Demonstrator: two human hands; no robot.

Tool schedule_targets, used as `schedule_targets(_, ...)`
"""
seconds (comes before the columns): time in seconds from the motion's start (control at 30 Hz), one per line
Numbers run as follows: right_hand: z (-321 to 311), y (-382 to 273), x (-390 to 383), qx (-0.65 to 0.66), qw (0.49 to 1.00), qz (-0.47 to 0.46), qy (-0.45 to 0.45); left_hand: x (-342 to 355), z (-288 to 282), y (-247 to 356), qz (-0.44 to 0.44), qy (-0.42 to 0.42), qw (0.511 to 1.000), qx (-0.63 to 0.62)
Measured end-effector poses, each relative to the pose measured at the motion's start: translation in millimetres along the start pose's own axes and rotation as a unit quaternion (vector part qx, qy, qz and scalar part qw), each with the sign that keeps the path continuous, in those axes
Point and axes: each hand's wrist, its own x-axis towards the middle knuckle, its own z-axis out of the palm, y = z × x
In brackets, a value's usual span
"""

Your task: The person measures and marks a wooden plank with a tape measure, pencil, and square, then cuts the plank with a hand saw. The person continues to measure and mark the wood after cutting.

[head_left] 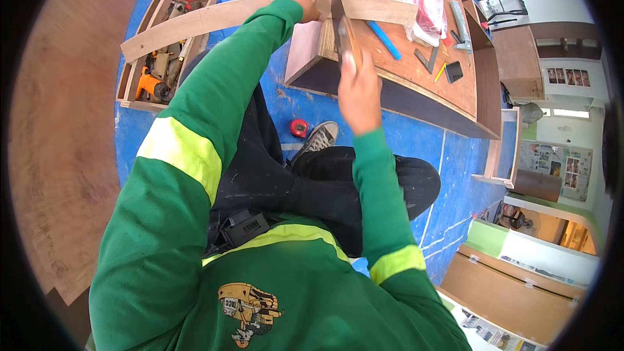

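My right hand (361,94) is closed around the wooden handle of a handsaw (337,10). The narrow blade points away from me and lies across a long wooden strip (227,15). Just left of the blade, my left hand (301,1) is wrapped over the strip, pressing it against the edge of a wooden cabinet (416,94) lying in front of me. The strip's left part runs out over an open toolbox, and a short end extends right of the saw. Motion blurs the saw's handle slightly.
On the cabinet lie a blue stick (384,40), a dark angle tool (426,60), a yellow pencil (440,71), a phone (454,72) and a plastic bag (429,10). An orange drill (153,84) sits in the wooden toolbox (123,81). A red tape measure (299,128) rests on the blue floor sheet.
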Motion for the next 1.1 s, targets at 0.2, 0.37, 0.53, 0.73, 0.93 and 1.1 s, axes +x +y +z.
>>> schedule_targets(0.2,-14.5,-22.9,-30.9,-0.003,0.997,0.057,-0.049,-6.0,-4.4,-3.8,-0.010,-0.026,1.000,-0.009)
schedule_targets(0.37,-86.0,-48.2,-176.1,-0.018,0.990,0.130,-0.045,-2.4,-4.2,1.9,0.012,-0.037,0.999,-0.031)
schedule_targets(0.53,-53.1,-29.2,-105.6,0.018,0.993,0.112,-0.043,-0.3,-6.1,2.4,0.007,-0.049,0.999,-0.022)
schedule_targets(0.73,15.6,9.9,22.0,0.000,1.000,-0.022,0.015,5.2,-3.3,-3.0,0.001,-0.035,0.999,-0.015)
schedule_targets(0.93,-56.9,-34.1,-144.4,-0.020,0.993,0.112,-0.042,3.3,-1.5,-4.8,0.005,-0.052,0.998,-0.028)
schedule_targets(1.1,-82.4,-50.0,-175.5,-0.016,0.988,0.143,-0.052,4.0,-4.0,-3.6,-0.004,-0.064,0.998,-0.022)
